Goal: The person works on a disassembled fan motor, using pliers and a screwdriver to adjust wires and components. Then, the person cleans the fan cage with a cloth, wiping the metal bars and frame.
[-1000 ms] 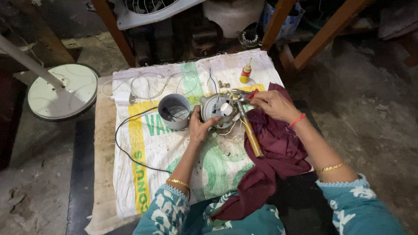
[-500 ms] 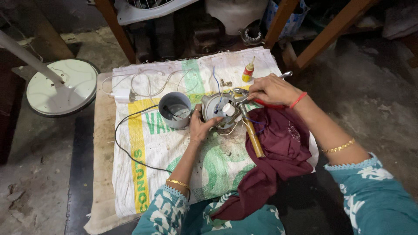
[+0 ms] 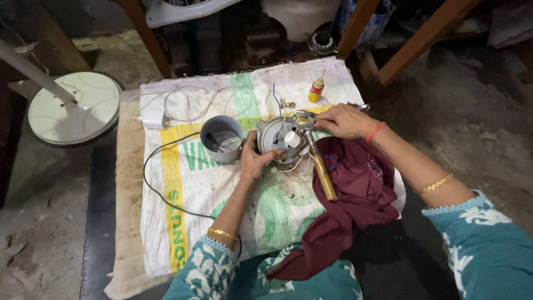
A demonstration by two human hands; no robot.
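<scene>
The left hand (image 3: 254, 160) is gripping the lower left edge of a round grey motor housing (image 3: 276, 139), fingers curled against its rim, thumb lying along the side. The housing is sitting on a white woven sack (image 3: 189, 194) with green and yellow print, which is covering a low table (image 3: 126, 183). A small white cylindrical part (image 3: 292, 139) is standing out from the face of the housing, and thin wires are trailing from beneath it.

The right hand (image 3: 344, 121) is resting at the upper right of the housing, fingers closed around a metal tool (image 3: 304, 115) whose tip is touching the top of the housing; the exact kind of tool cannot be told. A hammer with a wooden handle (image 3: 321, 169) is lying just beside the housing, its head toward the housing and its handle running down onto a maroon cloth (image 3: 355, 189). The cloth is draping over the right edge of the sack and down toward the person's lap.

A grey cylindrical cap (image 3: 221, 139) is standing open side up just left of the housing, touching or nearly touching the left hand. A black cable (image 3: 152, 183) is looping across the sack from it. A white cable with a plug (image 3: 155, 118) is lying near the far left corner. A small yellow bottle with a red cap (image 3: 316, 89) is standing near the far edge. A round white fan base (image 3: 75, 108) is resting on the floor, well apart to the left.
</scene>
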